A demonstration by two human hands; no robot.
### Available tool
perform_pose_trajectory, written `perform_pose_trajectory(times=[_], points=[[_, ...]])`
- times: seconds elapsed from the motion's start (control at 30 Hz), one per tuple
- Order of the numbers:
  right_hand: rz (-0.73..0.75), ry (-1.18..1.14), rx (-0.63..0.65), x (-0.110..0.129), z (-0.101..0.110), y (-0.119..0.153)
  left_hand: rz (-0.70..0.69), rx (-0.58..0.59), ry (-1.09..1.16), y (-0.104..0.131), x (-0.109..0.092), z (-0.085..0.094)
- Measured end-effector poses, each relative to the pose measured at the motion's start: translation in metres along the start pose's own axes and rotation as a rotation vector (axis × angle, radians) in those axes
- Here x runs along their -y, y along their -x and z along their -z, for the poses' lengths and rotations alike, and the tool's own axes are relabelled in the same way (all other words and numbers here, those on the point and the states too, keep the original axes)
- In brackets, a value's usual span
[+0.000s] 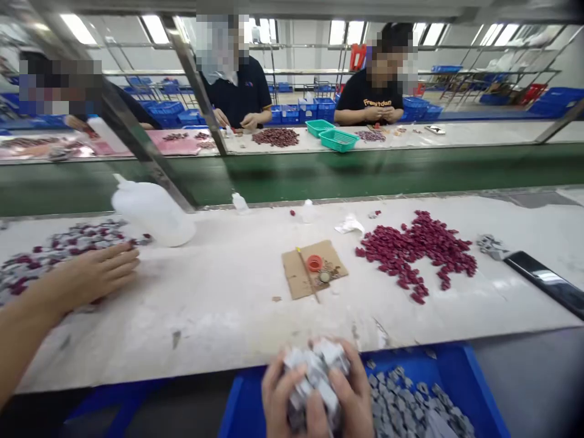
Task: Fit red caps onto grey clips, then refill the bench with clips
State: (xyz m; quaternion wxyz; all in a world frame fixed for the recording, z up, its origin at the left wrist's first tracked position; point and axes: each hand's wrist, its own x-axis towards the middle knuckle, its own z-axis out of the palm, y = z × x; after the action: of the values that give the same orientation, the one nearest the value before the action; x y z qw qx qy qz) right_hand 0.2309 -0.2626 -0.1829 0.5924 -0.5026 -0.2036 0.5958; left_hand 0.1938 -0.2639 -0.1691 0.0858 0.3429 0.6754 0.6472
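Note:
Both my hands are cupped together around a heap of small grey parts (314,371) at the bottom centre. My left hand (277,398) wraps the heap's left side and my right hand (353,395) its right side. They hover over the near edge of a blue bin (451,371) that holds several more grey parts (406,404). An arm, apparently another person's, reaches in from the left edge. Its hand (98,271) lies flat at the edge of a mixed pile of grey and dark red parts (55,246).
On the white bench lie a pile of dark red parts (420,249), a cardboard square (296,277) with an orange cap and a stick, a tipped white bottle (152,213) and a black phone (545,283). Beyond a green conveyor (319,173), three people work with green baskets (337,140).

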Motion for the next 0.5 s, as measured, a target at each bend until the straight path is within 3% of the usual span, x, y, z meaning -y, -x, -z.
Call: perform_pose_trajectory(times=[0.13,0.23,0.3,0.37,0.5], points=[[0.114,0.109,0.129,-0.043,-0.132,-0.053,-0.029,-0.038,-0.021,-0.132,0.052,0.014],[0.193,0.162,0.180,-0.079,-0.206,-0.088,-0.052,-0.045,-0.014,-0.209,0.106,0.018],[0.260,0.217,0.206,-0.098,-0.236,-0.104,-0.060,-0.039,-0.016,-0.241,0.136,0.018],[0.332,0.287,0.225,-0.112,-0.252,-0.114,-0.069,-0.025,-0.027,-0.262,0.157,0.016],[0.445,0.446,0.203,-0.125,-0.271,-0.127,-0.071,0.019,-0.072,-0.294,0.175,0.016]])
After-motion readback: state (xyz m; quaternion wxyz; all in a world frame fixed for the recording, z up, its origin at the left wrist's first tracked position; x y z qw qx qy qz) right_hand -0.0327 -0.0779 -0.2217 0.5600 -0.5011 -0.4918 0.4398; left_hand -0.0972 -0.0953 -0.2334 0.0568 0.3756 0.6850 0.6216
